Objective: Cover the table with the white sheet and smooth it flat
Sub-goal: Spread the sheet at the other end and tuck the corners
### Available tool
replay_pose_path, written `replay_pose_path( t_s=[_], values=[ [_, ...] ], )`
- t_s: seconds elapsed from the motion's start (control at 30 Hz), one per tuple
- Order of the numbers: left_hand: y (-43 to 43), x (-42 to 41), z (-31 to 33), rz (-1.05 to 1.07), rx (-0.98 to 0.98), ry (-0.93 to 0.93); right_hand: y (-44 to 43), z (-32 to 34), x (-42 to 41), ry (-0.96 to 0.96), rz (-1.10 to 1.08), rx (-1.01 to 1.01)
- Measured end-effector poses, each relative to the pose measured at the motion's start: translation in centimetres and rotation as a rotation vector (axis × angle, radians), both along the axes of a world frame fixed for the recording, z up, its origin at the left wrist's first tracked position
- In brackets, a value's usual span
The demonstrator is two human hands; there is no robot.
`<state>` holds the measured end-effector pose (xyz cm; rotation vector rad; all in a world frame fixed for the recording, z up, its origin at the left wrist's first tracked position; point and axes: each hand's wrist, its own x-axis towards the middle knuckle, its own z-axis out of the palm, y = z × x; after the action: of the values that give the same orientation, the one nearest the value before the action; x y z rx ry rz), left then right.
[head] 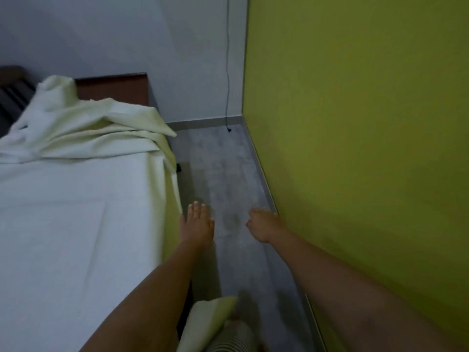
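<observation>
The white sheet [76, 212] lies over the near part of the table and hangs down its right side. At the far end it is bunched in crumpled folds [88, 125], and the brown table top [114, 88] shows bare beyond them. My left hand [198, 224] reaches out beside the sheet's hanging right edge with its fingers straight, holding nothing. My right hand [261, 224] is stretched over the floor near the green wall, fingers loosely curled and empty. A corner of the sheet [210, 318] hangs low by my legs.
A narrow strip of grey floor [228, 174] runs between the table and the green wall [355, 123]. A black cable [227, 72] hangs down the white back wall to the floor. A dark slatted piece [12, 97] stands at the far left.
</observation>
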<state>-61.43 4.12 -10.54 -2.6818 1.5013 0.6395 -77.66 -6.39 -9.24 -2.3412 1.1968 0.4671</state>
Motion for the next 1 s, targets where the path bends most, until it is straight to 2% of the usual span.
replay_pose_path(
  t_s=[0.23, 0.6, 0.8, 1.0],
  values=[
    [-1.8, 7.3, 0.5, 0.249, -0.005, -0.088, -6.2, 1.2, 9.6, -0.023, 0.245, -0.029],
    [-9.7, 20.7, 0.8, 0.477, -0.09, -0.179, -17.1, 2.6, 27.1, -0.131, 0.391, -0.063],
    [-14.2, 25.9, 1.3, 0.559, -0.107, -0.252, -22.0, 2.8, 34.7, -0.114, 0.494, -0.047],
    [-17.9, 32.2, 1.7, 0.752, -0.149, -0.25, -26.7, 2.9, 42.8, -0.119, 0.665, -0.049]
  ],
)
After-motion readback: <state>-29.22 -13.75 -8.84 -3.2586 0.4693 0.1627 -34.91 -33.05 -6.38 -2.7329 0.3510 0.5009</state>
